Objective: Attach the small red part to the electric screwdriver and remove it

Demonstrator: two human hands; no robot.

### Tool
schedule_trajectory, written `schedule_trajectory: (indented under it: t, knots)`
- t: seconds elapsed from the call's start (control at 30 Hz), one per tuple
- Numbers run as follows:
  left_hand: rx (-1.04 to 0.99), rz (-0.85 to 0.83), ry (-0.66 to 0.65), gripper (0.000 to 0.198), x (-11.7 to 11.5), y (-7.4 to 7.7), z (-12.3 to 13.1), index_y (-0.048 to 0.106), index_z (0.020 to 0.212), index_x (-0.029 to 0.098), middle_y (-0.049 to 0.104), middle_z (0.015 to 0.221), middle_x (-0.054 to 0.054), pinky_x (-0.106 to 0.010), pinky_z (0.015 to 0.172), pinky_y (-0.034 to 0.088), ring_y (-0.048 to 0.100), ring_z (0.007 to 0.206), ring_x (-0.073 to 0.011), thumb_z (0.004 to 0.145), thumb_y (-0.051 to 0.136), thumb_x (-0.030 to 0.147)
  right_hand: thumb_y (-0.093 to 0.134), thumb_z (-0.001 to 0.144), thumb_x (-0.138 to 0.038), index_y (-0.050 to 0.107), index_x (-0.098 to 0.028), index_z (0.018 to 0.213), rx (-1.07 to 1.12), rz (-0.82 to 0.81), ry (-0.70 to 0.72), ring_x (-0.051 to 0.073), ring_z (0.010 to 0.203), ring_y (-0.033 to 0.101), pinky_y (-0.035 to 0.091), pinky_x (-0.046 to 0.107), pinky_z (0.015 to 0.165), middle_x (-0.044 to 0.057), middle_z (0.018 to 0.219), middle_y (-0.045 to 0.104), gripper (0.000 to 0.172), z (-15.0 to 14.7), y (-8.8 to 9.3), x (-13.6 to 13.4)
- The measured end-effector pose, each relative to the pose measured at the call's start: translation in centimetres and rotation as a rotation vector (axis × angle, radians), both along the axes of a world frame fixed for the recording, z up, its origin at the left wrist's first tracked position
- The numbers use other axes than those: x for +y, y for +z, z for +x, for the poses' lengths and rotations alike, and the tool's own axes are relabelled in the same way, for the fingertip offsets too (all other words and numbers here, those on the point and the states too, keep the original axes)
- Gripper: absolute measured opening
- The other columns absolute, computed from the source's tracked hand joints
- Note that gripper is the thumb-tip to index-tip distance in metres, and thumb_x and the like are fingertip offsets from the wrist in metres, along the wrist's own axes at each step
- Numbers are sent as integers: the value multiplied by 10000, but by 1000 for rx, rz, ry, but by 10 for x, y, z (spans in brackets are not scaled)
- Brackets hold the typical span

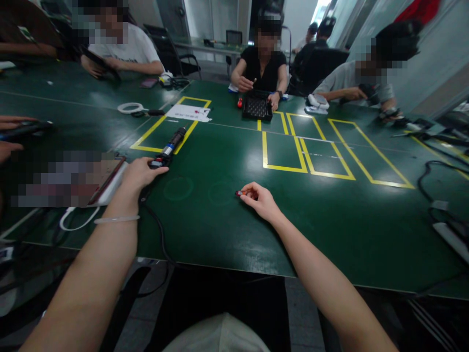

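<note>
We judge this a holding step: left hand (141,171) curled on the cylindrical tool (172,145); right of it, right hand (259,199) pinches a small piece (239,193); moving needs steadiness.

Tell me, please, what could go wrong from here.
The small red piece might slip from the pinch of the right hand. The black cable runs to the table's near edge beside the left forearm, which might snag it. Should the left hand let go, the dark cylindrical tool might roll.

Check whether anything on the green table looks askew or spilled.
The white sheet lies askew over the right side of a yellow tape outline, beyond the left hand, hiding part of it. No spill shows.
</note>
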State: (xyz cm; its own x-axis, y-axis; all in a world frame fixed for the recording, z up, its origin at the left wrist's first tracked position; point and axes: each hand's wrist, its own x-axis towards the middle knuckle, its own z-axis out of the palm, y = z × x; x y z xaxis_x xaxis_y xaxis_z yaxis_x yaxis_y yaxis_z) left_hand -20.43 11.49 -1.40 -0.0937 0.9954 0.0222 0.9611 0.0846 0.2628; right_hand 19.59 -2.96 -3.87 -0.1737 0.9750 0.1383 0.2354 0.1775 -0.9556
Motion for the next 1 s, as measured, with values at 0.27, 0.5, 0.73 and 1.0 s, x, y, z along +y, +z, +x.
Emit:
schedule_trajectory:
  t: [0.27, 0.5, 0.73, 1.0]
  knots:
    - [38, -34, -24, 693, -19, 6, 41, 630, 1296, 142, 687, 1163, -136, -328, 770, 480, 637, 963, -285, 807, 651, 632, 688, 816, -382, 617, -183, 927, -28, 13, -15, 103, 603, 487, 403, 245, 592, -18, 741, 595, 239, -1, 3, -1]
    - [49, 11, -220, 667, -46, 8, 104, 603, 1329, 161, 623, 1257, -152, -389, 861, 505, 631, 1096, -331, 820, 636, 592, 692, 811, -390, 621, -188, 921, -80, 28, -31, 114, 602, 485, 403, 252, 595, -33, 684, 559, 240, -1, 3, -1]
    - [21, 36, -440, 611, -75, 5, 156, 572, 1333, 185, 620, 1214, -104, -350, 843, 500, 640, 1065, -284, 840, 647, 537, 693, 814, -384, 593, -194, 877, -103, 56, -44, 116, 601, 477, 397, 253, 591, -31, 701, 554, 223, -3, 2, -1]
    - [-20, 22, -605, 560, -103, 7, 190, 559, 1325, 196, 621, 1193, -93, -337, 848, 490, 622, 1099, -274, 854, 652, 484, 677, 832, -342, 558, -204, 848, -228, 84, -90, 116, 587, 493, 385, 246, 604, -53, 661, 540, 183, -1, 1, 0]
